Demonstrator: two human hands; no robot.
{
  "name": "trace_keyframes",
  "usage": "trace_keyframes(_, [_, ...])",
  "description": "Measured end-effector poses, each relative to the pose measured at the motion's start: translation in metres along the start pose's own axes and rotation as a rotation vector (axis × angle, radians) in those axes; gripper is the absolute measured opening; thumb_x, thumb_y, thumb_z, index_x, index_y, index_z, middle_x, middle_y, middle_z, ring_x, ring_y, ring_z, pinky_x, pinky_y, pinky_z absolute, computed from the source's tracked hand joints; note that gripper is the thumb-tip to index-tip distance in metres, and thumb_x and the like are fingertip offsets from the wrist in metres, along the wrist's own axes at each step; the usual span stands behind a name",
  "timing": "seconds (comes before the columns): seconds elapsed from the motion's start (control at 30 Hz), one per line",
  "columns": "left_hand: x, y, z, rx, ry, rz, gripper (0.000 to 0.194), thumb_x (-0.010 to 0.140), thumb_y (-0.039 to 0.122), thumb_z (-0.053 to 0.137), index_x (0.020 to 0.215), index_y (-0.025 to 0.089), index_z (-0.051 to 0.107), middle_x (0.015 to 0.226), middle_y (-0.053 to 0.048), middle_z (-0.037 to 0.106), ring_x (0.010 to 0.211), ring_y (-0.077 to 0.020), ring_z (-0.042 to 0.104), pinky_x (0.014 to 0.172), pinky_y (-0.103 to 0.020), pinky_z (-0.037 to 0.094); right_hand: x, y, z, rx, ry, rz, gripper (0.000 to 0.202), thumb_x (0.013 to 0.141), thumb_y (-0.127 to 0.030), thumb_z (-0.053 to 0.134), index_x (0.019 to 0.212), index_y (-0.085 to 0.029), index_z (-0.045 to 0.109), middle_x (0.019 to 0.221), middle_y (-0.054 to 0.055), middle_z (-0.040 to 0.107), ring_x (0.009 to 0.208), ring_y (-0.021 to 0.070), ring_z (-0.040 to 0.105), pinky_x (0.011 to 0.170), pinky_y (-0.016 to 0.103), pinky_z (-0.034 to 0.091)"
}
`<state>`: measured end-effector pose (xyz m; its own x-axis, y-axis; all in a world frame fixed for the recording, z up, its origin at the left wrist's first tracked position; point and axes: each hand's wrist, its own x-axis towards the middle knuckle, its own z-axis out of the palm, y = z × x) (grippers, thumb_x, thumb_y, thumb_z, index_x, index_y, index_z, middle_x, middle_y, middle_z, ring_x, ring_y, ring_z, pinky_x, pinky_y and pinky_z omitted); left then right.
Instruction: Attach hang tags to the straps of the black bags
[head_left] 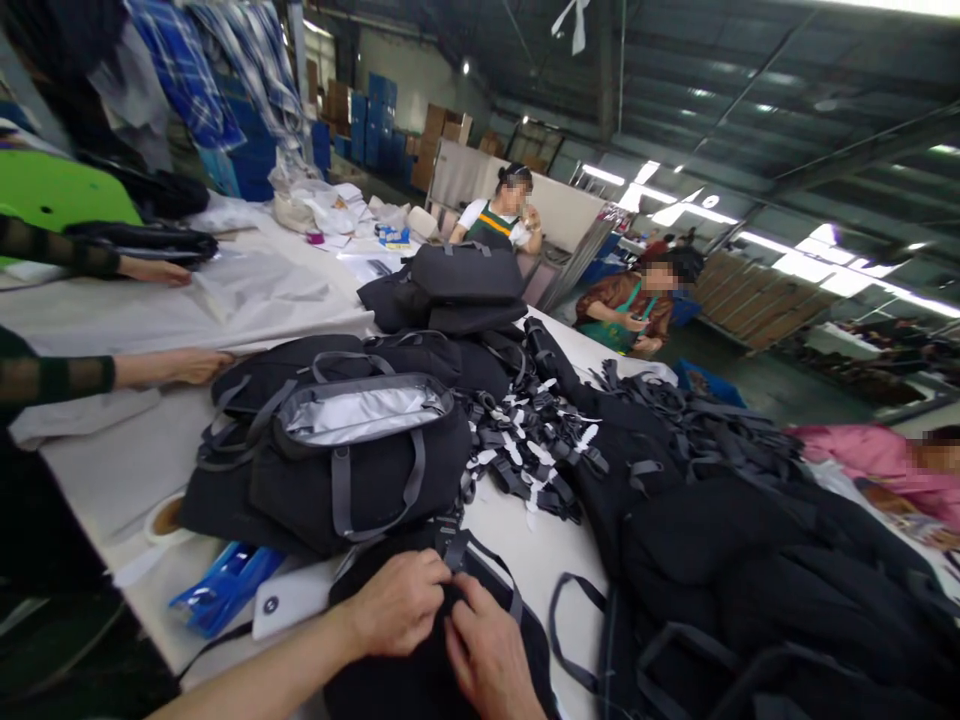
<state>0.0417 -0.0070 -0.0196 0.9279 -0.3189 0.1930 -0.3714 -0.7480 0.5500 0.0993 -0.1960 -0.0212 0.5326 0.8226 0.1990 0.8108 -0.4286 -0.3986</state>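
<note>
A black bag point(390, 680) with grey straps lies at the table's near edge, under both my hands. My left hand point(401, 603) has its fingers pinched at the strap area on the bag's upper part. Close beside it, my right hand point(487, 640) has its thumb and index finger bent together at the same spot. Whatever small part sits between the fingers is hidden. Just beyond is an open black bag point(360, 490) with a silvery lining. A pile of buckles and white tags point(532, 440) lies right of it.
A white phone point(292, 600), a blue packet point(225, 585) and a tape roll point(166, 518) lie at the left. Black bags point(720, 550) are heaped at the right. Another person's hands point(187, 365) hold white sheeting at the left; others sit beyond the table.
</note>
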Motion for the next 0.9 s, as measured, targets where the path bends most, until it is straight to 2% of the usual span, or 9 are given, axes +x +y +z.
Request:
trace_keyframes(0.07, [0.002,-0.001,0.008,-0.224,0.095,-0.096,0.014,0.074,0.005,0.053,0.066,0.016,0.058,0.076,-0.004,0.064,0.079,-0.0189,0.057,0.076,-0.029,0.045,0.006,-0.004,0.002,0.305,0.089,0.086,0.020,0.089,-0.014,0.047,0.074,-0.021,0.058,0.093,0.006,0.069,0.080,0.0177,0.065,0.071,0.027,0.049])
trace_keyframes(0.13, [0.003,-0.002,0.012,-0.386,0.165,-0.235,0.017,0.074,0.005,0.050,0.062,0.016,0.056,0.065,-0.001,0.060,0.069,-0.0143,0.055,0.068,-0.025,0.042,0.009,-0.004,0.004,0.550,0.232,0.255,0.028,0.091,-0.025,0.050,0.063,-0.021,0.053,0.075,0.002,0.064,0.069,0.0160,0.061,0.063,0.026,0.047])
trace_keyframes(0.2, [0.003,-0.001,0.012,-0.470,0.197,-0.328,0.017,0.077,0.010,0.049,0.063,0.016,0.058,0.065,0.001,0.059,0.063,-0.0121,0.052,0.061,-0.023,0.039,0.009,-0.002,0.006,0.760,0.316,0.412,0.032,0.089,-0.036,0.057,0.061,-0.021,0.055,0.074,0.002,0.063,0.067,0.0167,0.060,0.058,0.026,0.047])
trace_keyframes(0.3, [0.000,0.003,0.011,-0.627,0.237,-0.400,0.014,0.078,0.018,0.053,0.073,0.016,0.066,0.072,0.000,0.064,0.068,-0.0129,0.055,0.064,-0.023,0.040,0.006,-0.001,0.009,0.980,0.290,0.518,0.028,0.078,-0.047,0.071,0.075,-0.019,0.068,0.086,0.006,0.068,0.080,0.0218,0.065,0.068,0.029,0.055])
trace_keyframes(0.37, [-0.002,0.006,0.014,-0.769,0.259,-0.414,0.016,0.077,0.020,0.053,0.077,0.016,0.068,0.075,-0.001,0.068,0.070,-0.0139,0.058,0.069,-0.024,0.043,0.002,-0.001,0.012,1.040,0.303,0.580,0.034,0.073,-0.051,0.076,0.083,-0.018,0.071,0.089,0.007,0.071,0.085,0.0246,0.068,0.077,0.033,0.057])
trace_keyframes(0.53, [-0.002,0.012,0.024,-1.030,0.361,-0.497,0.018,0.077,0.027,0.055,0.088,0.015,0.062,0.075,-0.003,0.071,0.064,-0.0147,0.059,0.065,-0.026,0.046,-0.006,-0.005,0.020,1.132,0.441,0.776,0.050,0.067,-0.059,0.080,0.093,-0.017,0.069,0.086,0.008,0.074,0.081,0.0270,0.072,0.071,0.036,0.061])
trace_keyframes(0.67, [-0.001,0.018,0.020,-1.001,0.366,-0.533,0.026,0.076,0.028,0.054,0.099,0.016,0.061,0.074,-0.003,0.071,0.065,-0.0153,0.060,0.065,-0.027,0.046,-0.008,-0.013,0.022,1.035,0.402,0.739,0.053,0.070,-0.063,0.074,0.091,-0.015,0.074,0.088,0.010,0.075,0.077,0.0269,0.072,0.069,0.037,0.062])
trace_keyframes(0.8, [-0.003,0.025,0.012,-0.876,0.354,-0.551,0.020,0.076,0.028,0.053,0.075,0.016,0.068,0.068,-0.002,0.068,0.066,-0.0163,0.060,0.065,-0.026,0.045,-0.009,-0.019,0.022,1.033,0.385,0.714,0.050,0.073,-0.063,0.072,0.091,-0.016,0.073,0.085,0.009,0.074,0.075,0.0251,0.071,0.066,0.034,0.061])
trace_keyframes(0.9, [-0.005,0.028,0.011,-0.813,0.373,-0.539,0.019,0.076,0.029,0.054,0.072,0.016,0.067,0.065,-0.001,0.065,0.064,-0.0154,0.058,0.063,-0.025,0.043,-0.011,-0.021,0.023,1.033,0.382,0.695,0.043,0.077,-0.059,0.070,0.088,-0.018,0.071,0.082,0.005,0.072,0.074,0.0222,0.069,0.066,0.030,0.059])
